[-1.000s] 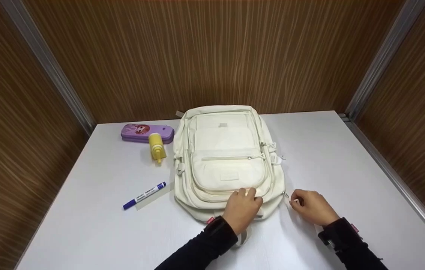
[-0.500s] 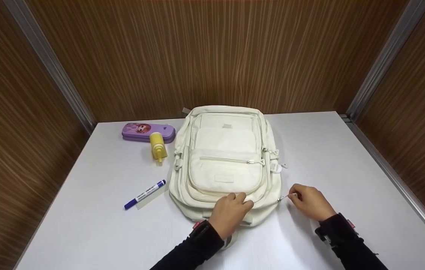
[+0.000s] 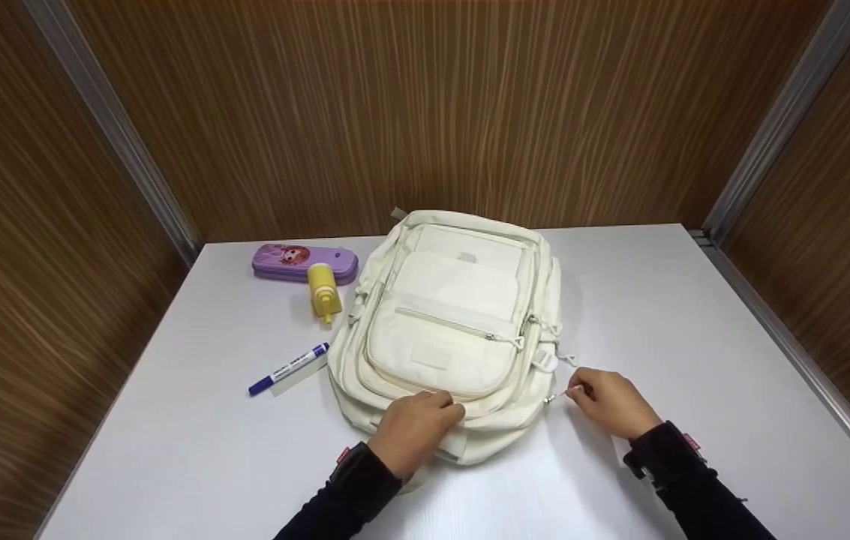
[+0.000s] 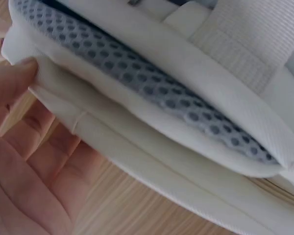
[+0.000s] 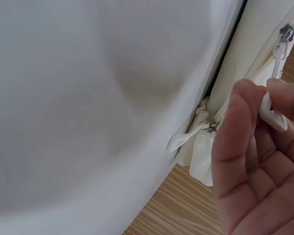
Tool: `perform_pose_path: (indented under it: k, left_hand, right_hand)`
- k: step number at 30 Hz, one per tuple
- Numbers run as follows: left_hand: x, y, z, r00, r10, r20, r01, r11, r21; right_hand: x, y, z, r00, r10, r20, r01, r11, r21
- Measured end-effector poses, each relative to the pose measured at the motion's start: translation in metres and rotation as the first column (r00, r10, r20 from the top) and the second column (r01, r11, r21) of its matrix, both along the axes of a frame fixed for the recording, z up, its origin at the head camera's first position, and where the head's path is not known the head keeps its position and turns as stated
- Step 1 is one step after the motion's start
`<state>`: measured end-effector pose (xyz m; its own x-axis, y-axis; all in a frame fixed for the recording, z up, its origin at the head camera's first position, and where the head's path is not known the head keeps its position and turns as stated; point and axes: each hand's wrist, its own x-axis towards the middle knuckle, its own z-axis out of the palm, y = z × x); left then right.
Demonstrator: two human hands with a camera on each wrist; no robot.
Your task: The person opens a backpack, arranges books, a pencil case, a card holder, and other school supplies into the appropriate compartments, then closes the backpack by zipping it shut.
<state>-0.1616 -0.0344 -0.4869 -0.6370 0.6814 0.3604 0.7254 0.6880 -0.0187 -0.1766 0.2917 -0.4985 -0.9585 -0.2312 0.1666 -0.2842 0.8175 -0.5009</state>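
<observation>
A cream backpack lies front side up on the table, its far end angled to the right. At its near end my left hand grips the edge. In the left wrist view the thumb presses one side of the cream fabric, with the fingers on the other side, beside grey mesh padding. My right hand pinches a zipper pull between thumb and index finger, off the bag's near right corner. A short cord links that pull to the metal zipper slider.
Left of the bag, a blue-and-white marker lies on the white table. Farther back, a yellow bottle with a nozzle stands before a purple pencil case. Wood-patterned panels enclose the back and sides.
The backpack has turned clockwise, its near end swinging left along with my left hand. My right hand, still pinching the zipper pull, has shifted slightly left, and the slider has moved left with it.
</observation>
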Motion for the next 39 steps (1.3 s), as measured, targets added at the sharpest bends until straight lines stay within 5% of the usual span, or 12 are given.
perform_pose_path:
  k: [10,17,25,35,39]
  left_hand:
    - [-0.004,-0.021,0.007,0.991,-0.037,0.126,0.034,0.999,0.023]
    - [-0.008,-0.038,0.012,0.963,-0.052,0.266,0.043,0.998,0.041]
    - [-0.009,-0.051,0.013,0.943,-0.066,0.326,0.051,0.997,0.057]
    - [-0.013,-0.069,0.020,0.891,-0.043,0.451,0.019,0.998,0.057]
    - [-0.013,-0.074,0.019,0.894,-0.025,0.448,0.000,0.998,0.057]
  right_hand:
    - [-0.020,0.001,-0.001,1.000,-0.027,0.010,0.027,0.999,0.039]
    - [-0.028,0.004,0.000,0.999,-0.044,0.025,0.043,0.999,0.031]
    - [-0.034,0.010,-0.001,0.997,-0.073,0.004,0.073,0.997,0.037]
    - [-0.032,0.008,-0.006,0.997,-0.063,0.049,0.061,0.997,0.038]
    - [-0.032,0.003,-0.006,0.997,-0.044,0.070,0.041,0.998,0.049]
